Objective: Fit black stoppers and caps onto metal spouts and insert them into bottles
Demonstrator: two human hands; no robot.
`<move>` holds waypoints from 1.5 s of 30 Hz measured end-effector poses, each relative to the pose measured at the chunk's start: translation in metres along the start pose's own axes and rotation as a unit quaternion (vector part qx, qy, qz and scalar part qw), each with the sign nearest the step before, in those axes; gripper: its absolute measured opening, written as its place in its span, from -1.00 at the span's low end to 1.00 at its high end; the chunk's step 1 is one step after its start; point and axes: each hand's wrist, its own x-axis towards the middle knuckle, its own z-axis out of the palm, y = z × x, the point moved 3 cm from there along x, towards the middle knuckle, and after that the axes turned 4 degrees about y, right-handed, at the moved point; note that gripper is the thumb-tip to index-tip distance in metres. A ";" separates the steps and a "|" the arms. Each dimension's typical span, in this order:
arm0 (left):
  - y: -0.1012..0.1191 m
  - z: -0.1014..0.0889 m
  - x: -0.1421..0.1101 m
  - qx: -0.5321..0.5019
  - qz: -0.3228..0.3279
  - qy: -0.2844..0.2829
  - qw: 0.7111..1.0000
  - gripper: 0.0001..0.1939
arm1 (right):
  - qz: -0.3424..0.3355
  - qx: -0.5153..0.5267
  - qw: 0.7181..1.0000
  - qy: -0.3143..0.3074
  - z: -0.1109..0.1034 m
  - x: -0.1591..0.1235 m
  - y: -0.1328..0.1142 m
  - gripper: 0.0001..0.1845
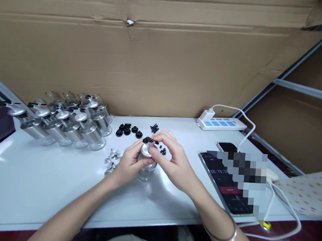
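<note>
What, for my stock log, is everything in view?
Held bottle: one, silver-clear, centre
Other bottles: many, silver-clear, left
Stoppers: about six, black, centre
Small pieces: several, black, centre
Metal parts: several, silver, centre
Power strip: one, white, right
Cables: some, white, right
Devices: two, dark, right
Spotted material: one, white, right
Table: one, white, beneath
Cardboard: some, brown, behind
Frame bars: several, grey, sides
Bracelet: one, silver, right
Left hand: one, bare, centre
Right hand: one, bare, centre
</note>
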 end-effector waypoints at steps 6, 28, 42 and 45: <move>0.000 0.001 -0.001 0.012 -0.005 -0.003 1.000 -0.61 | -0.002 0.023 1.000 0.016 0.003 -0.006 0.004 -0.97; 0.006 0.008 0.000 -0.139 -0.106 -0.023 0.984 -0.27 | 0.136 0.228 0.964 -0.016 0.017 -0.016 0.030 -0.62; 0.002 0.026 0.000 -0.096 -0.128 0.119 0.980 -0.65 | 0.145 0.204 0.956 0.156 0.048 -0.022 0.036 -0.57; 0.007 0.026 0.002 -0.047 -0.095 0.126 0.986 -0.68 | 0.139 0.201 0.953 0.180 0.050 -0.023 0.035 -0.61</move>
